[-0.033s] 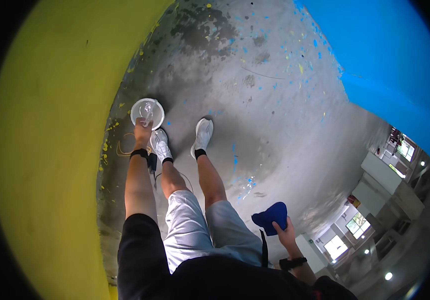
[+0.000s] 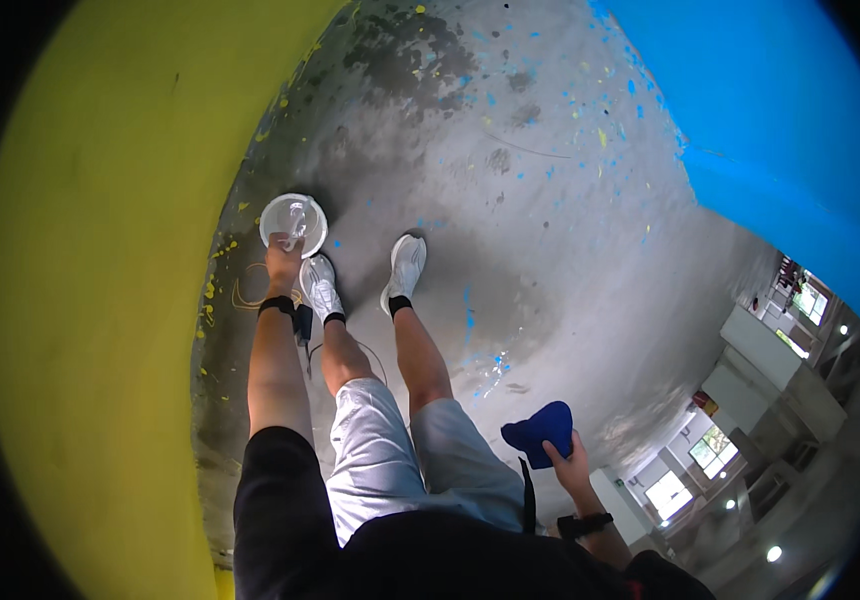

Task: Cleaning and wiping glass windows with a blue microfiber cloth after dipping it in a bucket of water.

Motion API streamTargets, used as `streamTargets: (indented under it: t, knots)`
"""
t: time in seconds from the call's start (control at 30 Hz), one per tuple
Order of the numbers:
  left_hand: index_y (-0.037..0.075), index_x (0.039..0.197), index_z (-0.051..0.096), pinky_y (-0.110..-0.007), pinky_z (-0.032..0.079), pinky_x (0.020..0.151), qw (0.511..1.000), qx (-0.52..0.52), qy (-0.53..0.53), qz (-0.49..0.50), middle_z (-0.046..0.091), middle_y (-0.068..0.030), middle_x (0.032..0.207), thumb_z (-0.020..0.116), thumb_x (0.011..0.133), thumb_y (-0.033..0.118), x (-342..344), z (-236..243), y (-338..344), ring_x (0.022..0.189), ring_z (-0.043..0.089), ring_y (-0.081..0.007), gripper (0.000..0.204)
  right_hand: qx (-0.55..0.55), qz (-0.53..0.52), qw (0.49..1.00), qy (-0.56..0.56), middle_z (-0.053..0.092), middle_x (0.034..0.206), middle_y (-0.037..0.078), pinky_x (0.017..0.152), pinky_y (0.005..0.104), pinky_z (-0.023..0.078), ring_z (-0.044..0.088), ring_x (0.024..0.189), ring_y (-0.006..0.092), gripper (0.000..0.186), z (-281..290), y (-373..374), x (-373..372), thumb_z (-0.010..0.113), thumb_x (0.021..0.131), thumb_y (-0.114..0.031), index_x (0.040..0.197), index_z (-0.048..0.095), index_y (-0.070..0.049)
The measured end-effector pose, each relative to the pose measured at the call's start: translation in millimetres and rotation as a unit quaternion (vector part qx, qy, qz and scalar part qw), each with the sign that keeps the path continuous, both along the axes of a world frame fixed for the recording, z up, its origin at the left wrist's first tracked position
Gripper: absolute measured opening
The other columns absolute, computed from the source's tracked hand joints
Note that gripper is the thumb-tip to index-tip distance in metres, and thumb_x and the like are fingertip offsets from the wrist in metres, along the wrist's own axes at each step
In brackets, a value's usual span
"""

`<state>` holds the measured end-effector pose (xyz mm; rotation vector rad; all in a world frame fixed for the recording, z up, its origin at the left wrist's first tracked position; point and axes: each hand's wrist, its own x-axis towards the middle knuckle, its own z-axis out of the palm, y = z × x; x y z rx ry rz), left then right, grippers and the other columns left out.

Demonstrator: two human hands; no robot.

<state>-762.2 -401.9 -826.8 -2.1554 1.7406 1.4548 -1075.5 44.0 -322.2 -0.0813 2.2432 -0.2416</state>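
My left hand [image 2: 285, 258] reaches down to the near rim of a round white bucket [image 2: 316, 243] on the floor, its fingers closed. They are round a clear, shiny plastic thing [image 2: 297, 215] that sits over the bucket's mouth; whether it is a bottle or a bag cannot be made out. Out to the right, my right hand [image 2: 570, 462] grips a dark blue cloth [image 2: 540, 432] at its edge, thumb on top. The cloth looks folded or stiff and hangs clear of the floor. The bucket's inside is partly hidden by the plastic and my hand.
A yellow wall [image 2: 90, 300] rises close on the left, a blue wall [image 2: 780, 110] at the far right. Paint spots and damp patches mark the grey floor [image 2: 490, 220]. My white shoes [image 2: 408, 265] stand beside the bucket. A thin cord [image 2: 242, 296] lies near the wall.
Almost nothing differs. The whole view has shifted very slightly, and both hands keep their hold on the plastic thing and the blue cloth.
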Motion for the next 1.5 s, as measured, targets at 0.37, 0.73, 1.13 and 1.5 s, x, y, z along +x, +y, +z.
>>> streamTargets:
  t: [0.37, 0.73, 1.13, 1.5]
  knots:
    - [0.002, 0.124, 0.062, -0.039, 0.052, 0.09, 0.979, -0.014, -0.018, 0.205, 0.071, -0.0238, 0.107, 0.081, 0.082, 0.051, 20, 22, -1, 0.104, 0.068, -0.029, 0.068, -0.031, 0.073, 0.996, -0.04, 0.071, 0.107, 0.016, 0.089, 0.034, 0.054, 0.068, 0.098, 0.0225, 0.046, 5, -69, -8, 0.079, 0.089, -0.016, 0.127, 0.059, 0.001]
    - [0.0, 0.113, 0.072, -0.038, 0.054, 0.078, 0.967, 0.219, 0.133, -0.01, 0.075, -0.0168, 0.097, 0.069, 0.094, 0.041, 35, 170, 78, 0.088, 0.068, -0.0208, 0.045, -0.08, 0.2, 0.976, 0.045, 0.069, 0.119, 0.021, 0.095, 0.0379, 0.053, 0.069, 0.11, 0.033, 0.053, 22, -102, -25, 0.08, 0.084, -0.015, 0.132, 0.059, -0.002]
    - [0.002, 0.116, 0.071, -0.037, 0.056, 0.07, 0.783, 0.407, 0.143, 0.447, 0.074, -0.0104, 0.097, 0.06, 0.1, 0.04, 121, 509, 303, 0.081, 0.07, -0.0187, 0.043, -0.172, 0.243, 0.954, 0.019, 0.073, 0.113, 0.017, 0.092, 0.0424, 0.055, 0.07, 0.108, 0.0346, 0.056, 42, -159, -98, 0.083, 0.081, -0.03, 0.129, 0.063, -0.009]
    - [-0.004, 0.12, 0.064, -0.039, 0.056, 0.071, 0.891, 0.26, 0.094, 0.36, 0.07, -0.013, 0.105, 0.057, 0.102, 0.032, 59, 553, 249, 0.082, 0.069, -0.0259, 0.041, -0.317, 0.461, 0.828, 0.038, 0.074, 0.108, 0.017, 0.087, 0.0445, 0.057, 0.071, 0.101, 0.0364, 0.05, 112, -337, -100, 0.084, 0.077, -0.029, 0.121, 0.069, -0.012]
